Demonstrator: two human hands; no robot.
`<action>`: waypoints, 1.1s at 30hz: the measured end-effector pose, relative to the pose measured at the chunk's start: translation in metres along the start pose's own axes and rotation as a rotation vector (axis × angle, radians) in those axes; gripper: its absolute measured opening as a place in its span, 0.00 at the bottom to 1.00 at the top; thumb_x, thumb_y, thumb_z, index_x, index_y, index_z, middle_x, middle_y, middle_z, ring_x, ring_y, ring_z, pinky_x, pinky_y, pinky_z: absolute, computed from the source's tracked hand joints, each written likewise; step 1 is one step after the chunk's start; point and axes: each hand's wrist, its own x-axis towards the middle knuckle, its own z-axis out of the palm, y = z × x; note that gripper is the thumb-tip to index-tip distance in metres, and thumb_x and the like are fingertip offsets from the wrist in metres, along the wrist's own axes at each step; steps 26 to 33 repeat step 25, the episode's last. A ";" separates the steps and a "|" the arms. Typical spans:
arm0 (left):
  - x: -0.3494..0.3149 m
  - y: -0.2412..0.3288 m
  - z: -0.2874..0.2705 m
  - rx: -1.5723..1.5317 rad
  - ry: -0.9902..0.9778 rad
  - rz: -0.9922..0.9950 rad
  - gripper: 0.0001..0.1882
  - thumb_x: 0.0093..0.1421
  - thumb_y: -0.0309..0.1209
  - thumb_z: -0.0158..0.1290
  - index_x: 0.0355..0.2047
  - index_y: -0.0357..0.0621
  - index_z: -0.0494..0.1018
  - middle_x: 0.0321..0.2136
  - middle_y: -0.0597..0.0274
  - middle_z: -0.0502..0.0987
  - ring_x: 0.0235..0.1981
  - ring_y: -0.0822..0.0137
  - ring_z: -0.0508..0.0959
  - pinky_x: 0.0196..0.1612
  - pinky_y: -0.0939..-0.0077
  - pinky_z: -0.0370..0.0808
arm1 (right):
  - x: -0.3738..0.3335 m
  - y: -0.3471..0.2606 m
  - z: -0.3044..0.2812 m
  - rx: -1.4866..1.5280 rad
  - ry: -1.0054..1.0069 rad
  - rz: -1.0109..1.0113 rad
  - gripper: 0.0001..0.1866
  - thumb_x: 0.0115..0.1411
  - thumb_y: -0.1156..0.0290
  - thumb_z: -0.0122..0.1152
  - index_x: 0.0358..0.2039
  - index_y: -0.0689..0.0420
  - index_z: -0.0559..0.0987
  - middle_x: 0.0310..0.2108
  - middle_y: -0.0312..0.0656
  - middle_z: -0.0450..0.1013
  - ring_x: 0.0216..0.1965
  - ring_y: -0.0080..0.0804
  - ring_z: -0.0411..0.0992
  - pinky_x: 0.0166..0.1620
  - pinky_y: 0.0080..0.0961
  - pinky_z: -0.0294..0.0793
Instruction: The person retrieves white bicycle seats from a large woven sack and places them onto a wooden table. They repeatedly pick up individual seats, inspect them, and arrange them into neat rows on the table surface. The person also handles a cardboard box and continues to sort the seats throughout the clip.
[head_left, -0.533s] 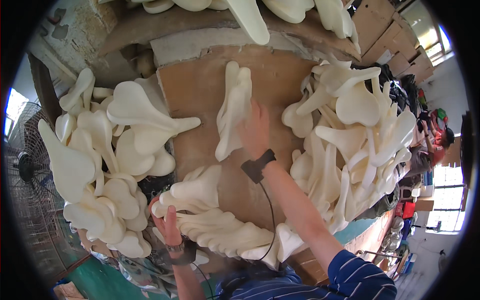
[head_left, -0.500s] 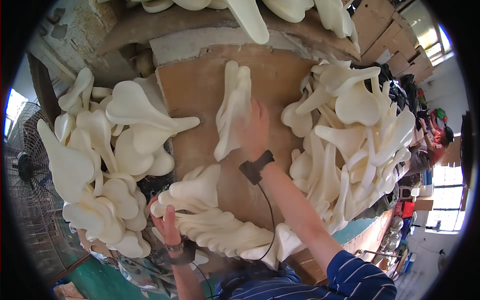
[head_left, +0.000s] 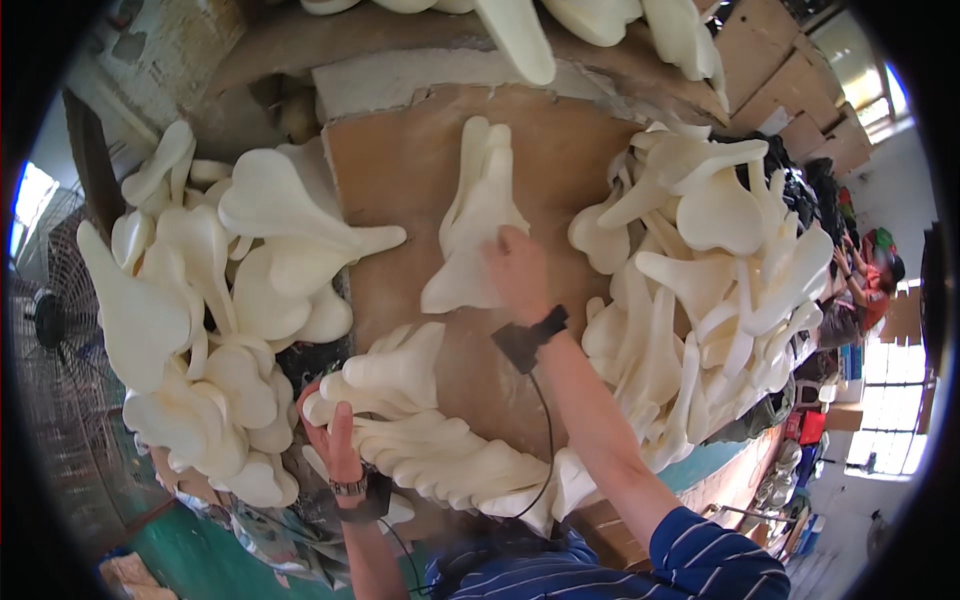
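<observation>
Cream foam pads shaped like bicycle saddles lie all round me. At the middle of the brown board (head_left: 385, 180), a small stack of foam saddle pads (head_left: 478, 195) points its narrow ends away from me. My right hand (head_left: 518, 270), somewhat blurred, is closed at the right side of the top pad, near its wide end; its fingertips are partly hidden. Close to me, a tightly nested row of foam pads (head_left: 450, 455) curves across the board. At its left end my left hand (head_left: 335, 440) rests against the pads, thumb raised and apart from the fingers.
Heaps of foam pads flank the board on the left (head_left: 190, 330) and right (head_left: 690, 290). More pads lie on a ledge (head_left: 420, 45) at the far side. A fan (head_left: 45, 320) stands far left. Another person (head_left: 865, 290) sits at the far right.
My right hand has curled its fingers and come slightly nearer. The top pad of the central stack now shows its wide end turned toward the lower left. My left hand has stayed about where it was.
</observation>
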 end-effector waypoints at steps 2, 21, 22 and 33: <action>0.000 -0.008 -0.005 -0.009 0.004 0.020 0.29 0.66 0.33 0.58 0.63 0.36 0.64 0.55 0.56 0.73 0.55 0.63 0.72 0.62 0.66 0.67 | 0.006 0.001 -0.019 -0.064 0.014 0.008 0.08 0.58 0.68 0.63 0.32 0.59 0.80 0.29 0.52 0.77 0.36 0.56 0.76 0.38 0.48 0.74; -0.003 0.005 -0.003 0.073 -0.153 -0.032 0.36 0.56 0.26 0.62 0.65 0.41 0.63 0.56 0.59 0.72 0.57 0.65 0.72 0.61 0.69 0.69 | -0.143 -0.115 0.024 0.358 -0.580 -0.459 0.39 0.51 0.70 0.74 0.64 0.55 0.70 0.55 0.54 0.75 0.54 0.57 0.73 0.57 0.44 0.74; -0.006 0.010 -0.001 0.062 -0.220 -0.021 0.36 0.56 0.26 0.61 0.65 0.41 0.63 0.57 0.59 0.73 0.57 0.65 0.72 0.61 0.69 0.69 | -0.144 -0.113 0.020 0.368 -0.554 -0.470 0.39 0.51 0.69 0.74 0.64 0.55 0.69 0.56 0.53 0.74 0.55 0.56 0.73 0.57 0.45 0.73; -0.011 0.025 0.006 0.075 -0.401 0.012 0.39 0.58 0.24 0.59 0.69 0.44 0.58 0.61 0.57 0.70 0.62 0.61 0.71 0.63 0.68 0.69 | -0.143 -0.110 0.001 0.355 -0.546 -0.464 0.41 0.52 0.68 0.74 0.66 0.54 0.68 0.58 0.54 0.74 0.58 0.56 0.72 0.63 0.45 0.69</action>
